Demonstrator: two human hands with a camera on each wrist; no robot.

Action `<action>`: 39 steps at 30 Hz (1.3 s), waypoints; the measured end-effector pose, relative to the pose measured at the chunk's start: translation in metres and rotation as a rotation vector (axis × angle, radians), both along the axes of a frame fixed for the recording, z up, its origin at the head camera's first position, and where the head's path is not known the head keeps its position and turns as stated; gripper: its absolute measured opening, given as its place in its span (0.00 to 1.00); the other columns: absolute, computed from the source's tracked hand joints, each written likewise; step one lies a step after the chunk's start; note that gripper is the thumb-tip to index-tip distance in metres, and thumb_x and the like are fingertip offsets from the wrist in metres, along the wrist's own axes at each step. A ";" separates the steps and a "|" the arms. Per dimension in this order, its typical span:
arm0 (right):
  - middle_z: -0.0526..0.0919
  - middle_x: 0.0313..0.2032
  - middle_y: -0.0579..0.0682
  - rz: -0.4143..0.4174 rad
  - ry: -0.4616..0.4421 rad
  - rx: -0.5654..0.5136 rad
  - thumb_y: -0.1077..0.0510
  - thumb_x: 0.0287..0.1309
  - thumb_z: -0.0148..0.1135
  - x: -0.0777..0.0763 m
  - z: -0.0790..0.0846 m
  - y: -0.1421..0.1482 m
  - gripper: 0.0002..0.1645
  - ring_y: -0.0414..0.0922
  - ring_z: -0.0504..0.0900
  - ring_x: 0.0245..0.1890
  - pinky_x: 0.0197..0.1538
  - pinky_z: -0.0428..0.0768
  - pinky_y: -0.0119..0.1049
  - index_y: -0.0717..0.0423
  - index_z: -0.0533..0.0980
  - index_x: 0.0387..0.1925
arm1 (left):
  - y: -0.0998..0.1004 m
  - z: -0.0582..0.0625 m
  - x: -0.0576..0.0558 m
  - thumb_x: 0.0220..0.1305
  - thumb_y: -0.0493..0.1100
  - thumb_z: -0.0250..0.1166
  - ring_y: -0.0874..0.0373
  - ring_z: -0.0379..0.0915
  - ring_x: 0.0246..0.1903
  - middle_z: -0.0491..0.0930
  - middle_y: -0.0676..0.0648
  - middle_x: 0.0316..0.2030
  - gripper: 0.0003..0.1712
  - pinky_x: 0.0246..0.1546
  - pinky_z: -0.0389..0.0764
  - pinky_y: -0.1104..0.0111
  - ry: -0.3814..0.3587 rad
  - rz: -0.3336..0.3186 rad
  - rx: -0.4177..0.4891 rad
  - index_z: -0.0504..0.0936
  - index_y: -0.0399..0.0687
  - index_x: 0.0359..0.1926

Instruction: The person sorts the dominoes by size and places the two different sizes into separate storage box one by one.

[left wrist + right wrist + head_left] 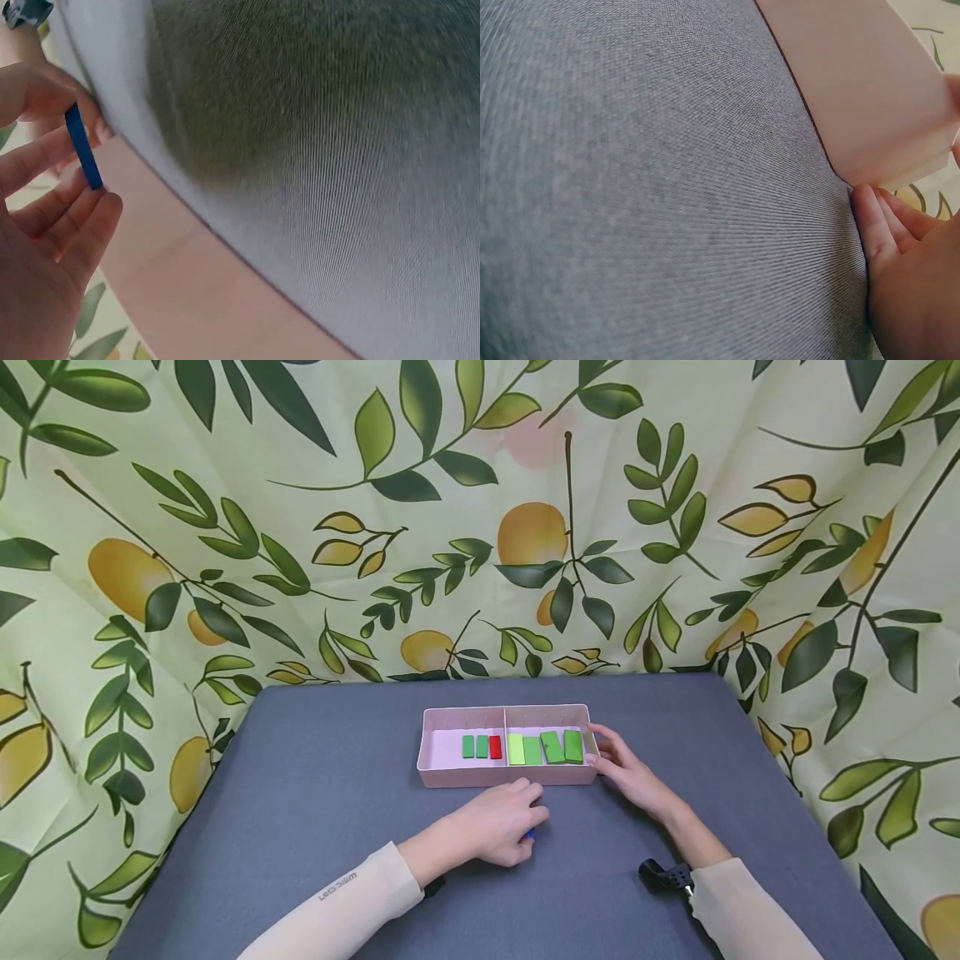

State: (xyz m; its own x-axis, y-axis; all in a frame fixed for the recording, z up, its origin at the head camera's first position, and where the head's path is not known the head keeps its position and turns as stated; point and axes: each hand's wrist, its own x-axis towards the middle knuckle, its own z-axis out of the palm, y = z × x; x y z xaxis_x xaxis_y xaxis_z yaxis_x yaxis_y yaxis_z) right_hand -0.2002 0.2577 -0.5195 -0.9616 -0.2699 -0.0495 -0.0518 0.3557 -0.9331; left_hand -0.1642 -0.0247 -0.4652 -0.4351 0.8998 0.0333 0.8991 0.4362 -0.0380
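My left hand is in front of the pink box, pinching a thin blue block between thumb and fingertips. In the head view only a sliver of this block shows beneath the hand. My right hand holds the box's right end, with fingertips over the rim and other fingers low against the outer wall in the right wrist view. A divider splits the box in two. The left compartment has two small green blocks and a red block; several larger green blocks stand in the right one.
The box stands on a table with a dark grey-blue cloth. A leaf-and-fruit patterned curtain hangs behind and along both sides. A black strap is at the right wrist.
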 end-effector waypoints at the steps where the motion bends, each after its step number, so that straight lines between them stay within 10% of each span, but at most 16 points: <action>1: 0.66 0.68 0.67 0.002 -0.001 -0.002 0.49 0.76 0.54 0.000 0.000 0.000 0.38 0.60 0.70 0.65 0.63 0.69 0.53 0.45 0.50 0.79 | -0.002 0.002 0.000 0.59 0.49 0.69 0.61 0.66 0.39 0.72 0.54 0.38 0.11 0.39 0.72 0.73 0.003 0.004 0.007 0.85 0.55 0.43; 20: 0.62 0.70 0.69 -0.001 -0.017 -0.014 0.49 0.76 0.54 0.000 0.000 0.000 0.39 0.63 0.65 0.68 0.66 0.64 0.61 0.45 0.49 0.79 | -0.029 0.041 -0.003 0.59 0.46 0.67 0.59 0.66 0.38 0.72 0.52 0.38 0.08 0.37 0.69 0.72 0.037 0.050 0.125 0.80 0.51 0.38; 39: 0.63 0.69 0.69 0.005 -0.013 -0.020 0.49 0.76 0.54 0.000 -0.001 0.000 0.39 0.62 0.66 0.68 0.66 0.64 0.61 0.44 0.49 0.79 | -0.060 0.060 -0.029 0.54 0.40 0.68 0.54 0.68 0.41 0.74 0.48 0.41 0.10 0.43 0.75 0.65 0.061 0.151 0.247 0.82 0.46 0.39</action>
